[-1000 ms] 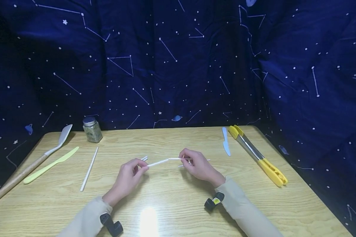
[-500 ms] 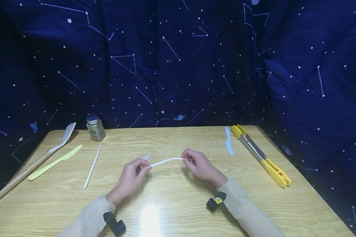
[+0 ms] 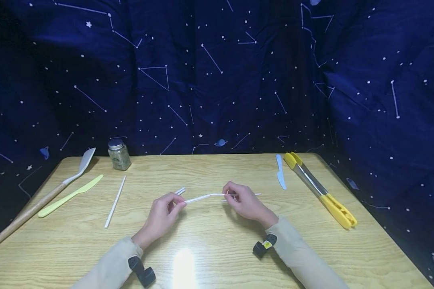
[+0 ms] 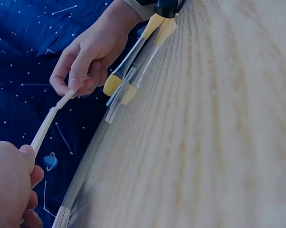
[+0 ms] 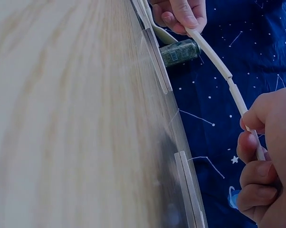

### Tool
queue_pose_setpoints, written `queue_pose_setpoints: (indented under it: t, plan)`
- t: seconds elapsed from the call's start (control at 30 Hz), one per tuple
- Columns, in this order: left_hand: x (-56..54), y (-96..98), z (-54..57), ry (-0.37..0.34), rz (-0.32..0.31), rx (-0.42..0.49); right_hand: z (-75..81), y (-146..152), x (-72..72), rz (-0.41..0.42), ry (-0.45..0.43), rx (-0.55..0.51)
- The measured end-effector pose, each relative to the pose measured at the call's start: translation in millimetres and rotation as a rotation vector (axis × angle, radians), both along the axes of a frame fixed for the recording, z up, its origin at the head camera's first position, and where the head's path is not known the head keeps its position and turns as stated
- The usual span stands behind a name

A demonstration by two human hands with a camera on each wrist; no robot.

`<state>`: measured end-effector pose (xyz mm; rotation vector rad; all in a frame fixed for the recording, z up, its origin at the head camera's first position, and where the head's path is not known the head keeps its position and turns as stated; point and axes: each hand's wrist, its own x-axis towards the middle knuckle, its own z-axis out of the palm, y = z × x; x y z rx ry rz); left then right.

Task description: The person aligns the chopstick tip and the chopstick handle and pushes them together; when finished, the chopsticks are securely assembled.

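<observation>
Both hands hold one thin white straw-like stick [image 3: 198,198], raised above the table. A kink with a small step [image 5: 230,79] shows near its middle; whether it is a fold, a break or a joint I cannot tell. My left hand [image 3: 162,214] pinches the left end between thumb and fingers. At the other end my right hand [image 3: 244,204] pinches it, fingers curled, as the right wrist view shows. More white sticks [image 3: 181,191] lie behind the left hand, and others [image 3: 257,194] are partly hidden behind the right hand.
On the wooden table [image 3: 199,170] at left lie a long-handled spatula [image 3: 48,197], a yellow-green knife [image 3: 70,196] and a white stick [image 3: 115,202]. A jar [image 3: 119,155] stands behind them. A blue knife [image 3: 280,172] and yellow tongs [image 3: 320,190] lie at right. Starry cloth [image 3: 209,80] hangs behind.
The whole scene shifts slightly right as the head view turns. Both hands keep their grip, and the bent stick stays much the same, its kink slightly flatter.
</observation>
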<state>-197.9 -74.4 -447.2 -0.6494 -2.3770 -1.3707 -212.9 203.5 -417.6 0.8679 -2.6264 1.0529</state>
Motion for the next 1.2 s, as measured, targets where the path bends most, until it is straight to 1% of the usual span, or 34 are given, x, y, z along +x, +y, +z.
queue_pose_setpoints:
  t: [0.2,0.33,0.53,0.63,0.8,1.03,1.13,1.2]
  plan:
    - [-0.9,0.8,-1.1,-0.02,-0.001,0.003,-0.5,1,1.0,-0.001,-0.017,0.001]
    - [-0.4,1.0,-1.4,-0.028,-0.005,0.011,0.8,3,1.5,0.017,-0.023,0.005]
    - [1.5,1.2,-0.7,-0.007,0.006,0.007,6.3,3,1.2,0.043,-0.011,0.018]
    - [2.6,1.7,0.0,0.008,0.008,0.0,8.9,2,1.5,0.049,-0.009,0.043]
    - [3.9,3.0,1.0,0.008,0.001,-0.007,11.9,2,3.5,0.054,-0.013,0.068]
    - [4.6,4.6,1.0,-0.01,-0.018,-0.005,15.6,4,6.5,0.075,-0.071,0.028]
    - [5.6,5.8,2.2,-0.025,-0.029,-0.001,15.9,5,5.6,0.083,-0.08,0.024]
    - [6.4,6.9,3.2,-0.032,-0.049,0.001,16.0,6,5.0,0.082,-0.078,0.023]
